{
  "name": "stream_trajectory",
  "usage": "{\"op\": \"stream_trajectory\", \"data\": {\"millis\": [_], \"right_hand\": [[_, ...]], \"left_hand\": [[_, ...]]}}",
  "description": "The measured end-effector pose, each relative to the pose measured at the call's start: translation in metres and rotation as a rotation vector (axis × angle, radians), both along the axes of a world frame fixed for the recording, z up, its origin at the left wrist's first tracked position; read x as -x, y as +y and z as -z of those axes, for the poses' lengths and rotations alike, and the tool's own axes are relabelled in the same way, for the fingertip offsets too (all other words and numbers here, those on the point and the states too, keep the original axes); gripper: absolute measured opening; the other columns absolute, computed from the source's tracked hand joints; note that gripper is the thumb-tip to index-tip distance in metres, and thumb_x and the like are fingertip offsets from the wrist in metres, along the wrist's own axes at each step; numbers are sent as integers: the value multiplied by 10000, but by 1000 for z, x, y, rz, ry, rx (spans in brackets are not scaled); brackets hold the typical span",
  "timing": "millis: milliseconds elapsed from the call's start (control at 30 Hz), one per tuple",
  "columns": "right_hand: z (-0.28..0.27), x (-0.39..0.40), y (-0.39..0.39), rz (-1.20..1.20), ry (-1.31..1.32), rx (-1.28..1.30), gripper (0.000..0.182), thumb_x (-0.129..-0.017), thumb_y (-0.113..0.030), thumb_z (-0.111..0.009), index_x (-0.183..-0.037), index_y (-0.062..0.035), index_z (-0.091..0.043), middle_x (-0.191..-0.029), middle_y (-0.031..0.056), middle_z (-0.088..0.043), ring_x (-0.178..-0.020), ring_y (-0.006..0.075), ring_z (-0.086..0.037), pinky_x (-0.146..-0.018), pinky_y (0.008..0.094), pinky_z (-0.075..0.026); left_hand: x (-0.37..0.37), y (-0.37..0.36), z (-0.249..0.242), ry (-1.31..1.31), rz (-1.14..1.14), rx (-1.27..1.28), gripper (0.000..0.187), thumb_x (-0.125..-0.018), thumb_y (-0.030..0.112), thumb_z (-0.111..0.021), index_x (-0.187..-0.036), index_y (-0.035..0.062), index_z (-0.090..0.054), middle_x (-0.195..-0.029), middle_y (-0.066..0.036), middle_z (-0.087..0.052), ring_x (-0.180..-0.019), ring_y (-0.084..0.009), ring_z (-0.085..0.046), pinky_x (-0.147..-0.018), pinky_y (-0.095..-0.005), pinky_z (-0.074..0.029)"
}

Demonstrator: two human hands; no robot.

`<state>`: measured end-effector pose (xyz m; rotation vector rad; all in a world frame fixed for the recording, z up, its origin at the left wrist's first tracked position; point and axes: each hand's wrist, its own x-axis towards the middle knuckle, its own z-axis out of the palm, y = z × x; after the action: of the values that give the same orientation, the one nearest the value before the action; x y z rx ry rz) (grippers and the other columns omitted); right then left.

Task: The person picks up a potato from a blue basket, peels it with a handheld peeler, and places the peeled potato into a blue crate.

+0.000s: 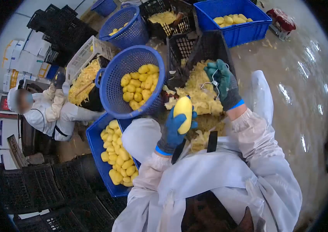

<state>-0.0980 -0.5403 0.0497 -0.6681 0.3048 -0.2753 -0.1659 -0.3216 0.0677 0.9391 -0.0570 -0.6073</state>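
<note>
My left hand (173, 129), in a blue-and-grey glove, is closed around a peeled yellow potato (183, 113), held upright in front of my apron. Up and to the right, my right hand (222, 81), in a green-and-grey glove, grips a peeler (213, 82) with a bent metal wire frame. The peeler is apart from the potato. Beneath both hands lies a heap of pale yellow peelings (198, 91), partly in a black crate (216, 45). Beside my left hand stands a round blue basket (108, 91) with peeled potatoes (137, 89) in it.
A blue crate (99, 158) full of peeled potatoes stands at my left. Another blue crate (235, 33) and a blue basket (135, 33) are farther off. A co-worker (52, 108) in white sits at left near more peelings (84, 83). The floor (287, 85) looks wet.
</note>
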Motion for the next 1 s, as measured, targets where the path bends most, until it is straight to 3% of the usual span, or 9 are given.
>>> {"op": "stream_trajectory", "data": {"millis": [200, 367, 433, 500, 600, 700, 833, 900, 1000], "right_hand": [[-18, 7, 44, -164, -64, 238, 313, -907, -325, -542, -918, -19, -606, -853, 87, -658, -742, 158, -613, -663, 265, -478], [11, -19, 0, 145, -17, 34, 311, -885, -320, -569, -908, -10, -582, -794, 85, -628, -741, 167, -615, -652, 289, -494], [-12, 1, 25, 14, -80, -91, 296, -884, -313, -568, -899, -18, -585, -803, 95, -628, -729, 168, -610, -656, 297, -497], [-30, 10, 33, -193, -16, 156, 282, -880, -313, -569, -878, -32, -590, -809, 98, -626, -701, 166, -597, -659, 303, -496], [28, -25, 3, 4, -74, 39, 278, -893, -310, -547, -885, -37, -597, -804, 87, -630, -689, 163, -592, -645, 287, -482], [3, -16, 5, 7, -97, 11, 274, -917, -293, -509, -927, -33, -596, -796, 75, -636, -680, 161, -592, -650, 283, -482], [5, 3, 21, -63, -70, 180, 318, -920, -330, -507, -940, -21, -580, -823, 99, -646, -685, 174, -604, -648, 293, -490], [42, -14, -15, 70, 8, 126, 330, -918, -345, -509, -934, -22, -574, -829, 111, -647, -687, 184, -608, -653, 301, -496], [-3, 18, 8, -56, -91, 34, 328, -915, -347, -518, -900, -26, -582, -809, 93, -646, -683, 159, -601, -643, 278, -479]], "left_hand": [[6, -8, 6, 209, 119, 89, 560, -853, 335, -549, -1305, 53, -377, -1153, -134, -544, -944, -237, -601, -670, -313, -537], [7, -12, -18, 130, 20, 34, 562, -884, 345, -494, -1338, 50, -343, -1192, -138, -525, -961, -222, -594, -675, -305, -536], [10, -7, -10, 246, 0, 64, 517, -914, 347, -448, -1339, 67, -357, -1221, -133, -522, -1015, -240, -578, -692, -310, -542], [11, -13, -11, -159, 59, -239, 451, -880, 183, -517, -1284, 35, -381, -1199, -159, -534, -1021, -251, -585, -779, -327, -510], [15, -17, -17, -131, 6, -175, 446, -845, 46, -560, -1244, 7, -366, -1184, -161, -544, -1090, -255, -563, -878, -338, -470], [17, -13, -12, -424, 44, -356, 459, -852, 72, -554, -1254, 0, -344, -1185, -160, -542, -1083, -241, -564, -875, -321, -472], [7, -17, -4, 10, 73, 79, 473, -849, 83, -569, -1254, -7, -342, -1178, -160, -543, -1077, -222, -561, -859, -295, -477], [6, -18, -10, 214, 54, 185, 455, -880, 192, -555, -1262, 25, -372, -1173, -158, -541, -1014, -221, -575, -790, -277, -499], [6, -18, -12, 599, 60, 447, 460, -922, 353, -499, -1276, 75, -410, -1171, -158, -540, -915, -225, -594, -701, -255, -519]]}}
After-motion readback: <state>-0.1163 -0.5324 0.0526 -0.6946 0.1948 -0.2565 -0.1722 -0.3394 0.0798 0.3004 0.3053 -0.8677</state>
